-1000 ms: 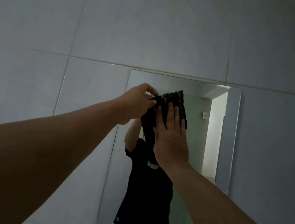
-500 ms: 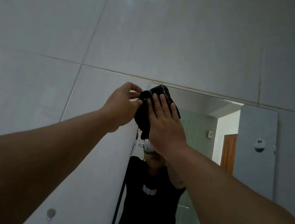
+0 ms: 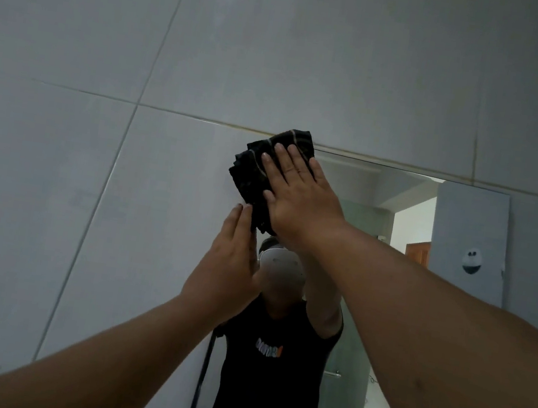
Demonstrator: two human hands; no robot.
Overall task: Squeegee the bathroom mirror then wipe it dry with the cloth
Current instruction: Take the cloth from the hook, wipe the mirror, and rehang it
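Left hand: raised with fingers straight and together, edge-on to the camera. Its fingertips reach the lower corner of the cloth; whether they press it or merely brush it cannot be told. It grips nothing.

Cloth: a dark, bunched and folded piece with thin pale stripes, lying at the top left corner of the mirror. Its upper edge overlaps the seam between the glass and the wall tile. It sits directly under the right palm and spills out to the left of it and above the fingertips. Its long axis runs on a slant, from lower left by the left fingertips to upper right at the top edge of the mirror.

Right hand: laid flat and spread, palm toward the glass, fingers pointing up and slightly left. It does not clutch the cloth; it pins it against the mirror by pressure alone. This is the hand placed to do the work.

Assessment: no squeegee is visible, so the drying stage appears to be in hand. The unwiped glass extends to the right of and below the right hand, so the coming stroke would likely travel that way. With a flat-palm hold only, the loose left portion could slip out or trail.
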